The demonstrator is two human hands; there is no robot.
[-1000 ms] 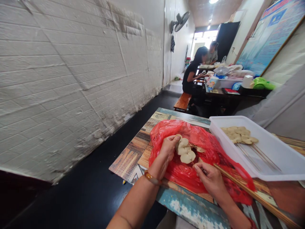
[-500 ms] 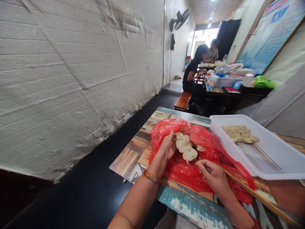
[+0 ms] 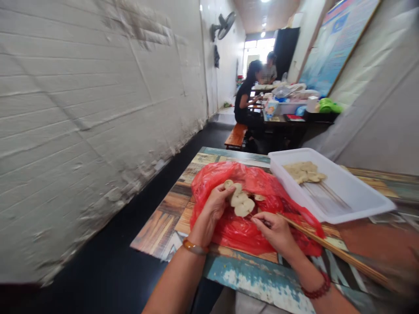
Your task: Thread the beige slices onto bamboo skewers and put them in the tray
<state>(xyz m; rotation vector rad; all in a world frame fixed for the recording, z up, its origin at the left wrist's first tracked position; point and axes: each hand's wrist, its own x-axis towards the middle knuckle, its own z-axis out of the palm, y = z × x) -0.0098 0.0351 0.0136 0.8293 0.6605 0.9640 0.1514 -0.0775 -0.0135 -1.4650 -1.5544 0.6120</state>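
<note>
My left hand (image 3: 214,204) pinches a row of pale round food slices (image 3: 240,203) that sit threaded on a thin bamboo skewer, just above an open red plastic bag (image 3: 248,231) on the table. The skewer's lower end is gripped in the closed fingers of my right hand (image 3: 273,229). More slices lie loose inside the bag. A white plastic tray (image 3: 356,205) to the right holds several finished skewers (image 3: 304,172) of the same slices.
A bundle of bare bamboo sticks (image 3: 340,254) lies along the patterned wooden table (image 3: 163,222). A white brick wall runs close on the left over a dark floor. Farther back, two people sit at a cluttered table (image 3: 294,117) with a wooden bench (image 3: 236,135).
The view has swung, shifting everything left in frame. My left hand has slid along the skewered slices while my right hand kept its grip on the skewer.
</note>
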